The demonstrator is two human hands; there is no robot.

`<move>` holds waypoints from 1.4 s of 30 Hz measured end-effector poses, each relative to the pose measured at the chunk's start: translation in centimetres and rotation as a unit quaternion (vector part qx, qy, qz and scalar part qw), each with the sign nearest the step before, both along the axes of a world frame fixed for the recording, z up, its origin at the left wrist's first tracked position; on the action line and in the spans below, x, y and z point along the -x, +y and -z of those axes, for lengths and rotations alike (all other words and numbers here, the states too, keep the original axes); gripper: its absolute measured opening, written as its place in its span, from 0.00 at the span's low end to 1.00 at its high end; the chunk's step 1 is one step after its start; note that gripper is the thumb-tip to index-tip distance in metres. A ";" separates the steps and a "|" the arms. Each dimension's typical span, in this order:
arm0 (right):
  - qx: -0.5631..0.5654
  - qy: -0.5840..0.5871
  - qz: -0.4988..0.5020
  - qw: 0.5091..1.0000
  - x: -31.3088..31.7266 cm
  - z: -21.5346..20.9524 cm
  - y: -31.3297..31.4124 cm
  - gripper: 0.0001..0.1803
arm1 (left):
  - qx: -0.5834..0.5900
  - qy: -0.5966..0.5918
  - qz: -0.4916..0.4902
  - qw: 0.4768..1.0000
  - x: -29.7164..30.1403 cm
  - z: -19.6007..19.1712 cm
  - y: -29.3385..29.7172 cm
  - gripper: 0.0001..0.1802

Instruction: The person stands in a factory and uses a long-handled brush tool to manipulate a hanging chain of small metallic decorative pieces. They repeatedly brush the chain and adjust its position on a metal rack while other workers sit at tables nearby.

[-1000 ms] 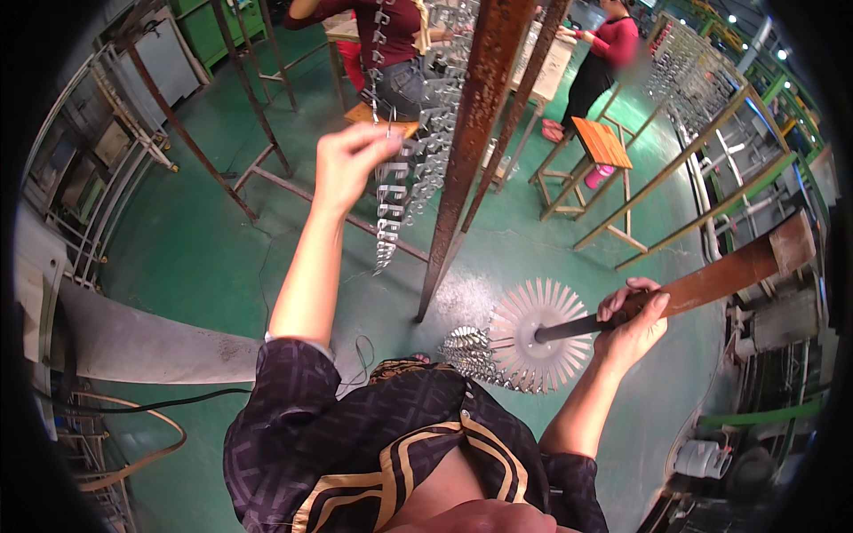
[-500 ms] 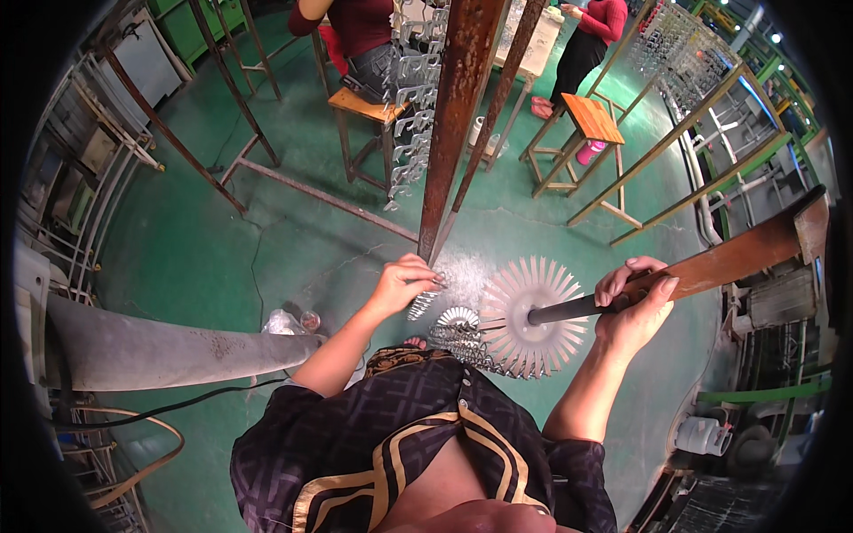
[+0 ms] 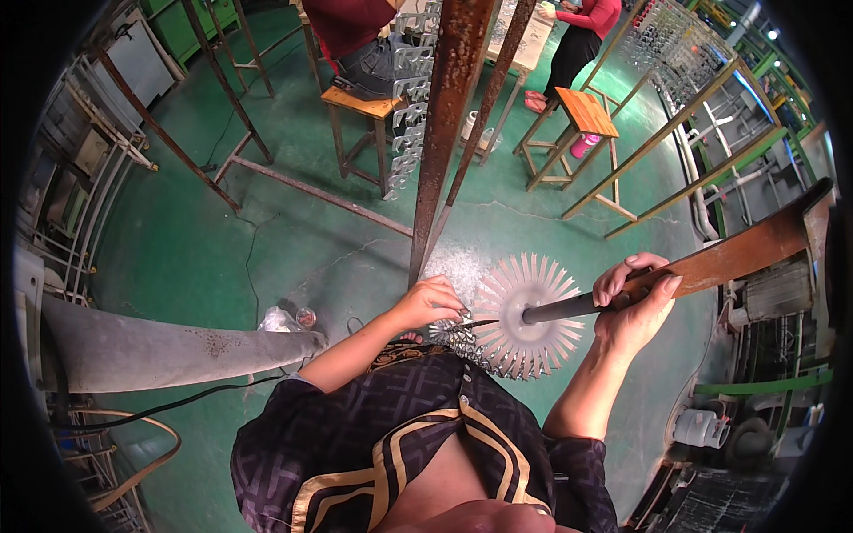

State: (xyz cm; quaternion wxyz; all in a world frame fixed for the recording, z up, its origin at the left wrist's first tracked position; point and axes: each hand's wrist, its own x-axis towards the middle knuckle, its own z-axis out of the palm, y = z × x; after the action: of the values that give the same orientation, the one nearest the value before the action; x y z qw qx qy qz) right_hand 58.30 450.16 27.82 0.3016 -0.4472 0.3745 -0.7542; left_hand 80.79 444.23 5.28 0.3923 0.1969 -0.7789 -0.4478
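Observation:
My left hand has its thumb and fingers pinched together, just left of a round disc with pale fins all round its edge. What the fingertips hold is too small to make out. Below them hangs a dense cluster of small shiny metal pieces, partly hidden by my hand and clothing. A thin dark pointed tip shows between the fingertips and the disc. My right hand is wrapped round a dark rod that runs to the disc's hub. Behind that hand, a broad brown metal bar extends rightward.
A rusty upright post stands straight ahead, with a string of metal hooks beside it. A thick grey pipe juts in from the left. Wooden stools and co-workers are farther off. A plastic bag lies on the floor.
My left hand has moved right and slightly down, from beside the post to the metal cluster. The small pieces beneath it no longer show there. My right hand keeps its grip.

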 end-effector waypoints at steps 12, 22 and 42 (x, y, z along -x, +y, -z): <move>-0.008 -0.005 0.011 1.000 -0.1 0.6 -0.6 0.31 | 0.001 -0.040 0.052 0.998 0.1 1.2 -0.8 0.11; -0.013 0.018 0.031 0.999 0.2 1.1 -0.7 0.31 | -0.047 -0.085 0.002 0.995 -6.3 -3.2 -2.5 0.13; 0.004 -0.017 0.072 0.997 -0.8 1.0 -1.1 0.26 | 0.299 0.169 -0.460 0.819 -7.0 -41.1 -18.2 0.16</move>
State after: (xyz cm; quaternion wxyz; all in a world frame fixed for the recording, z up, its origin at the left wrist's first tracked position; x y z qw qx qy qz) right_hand 59.07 449.09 26.86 0.2509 -0.4074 0.3980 -0.7827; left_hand 87.77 426.04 46.42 0.7175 0.3266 -0.6151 0.0137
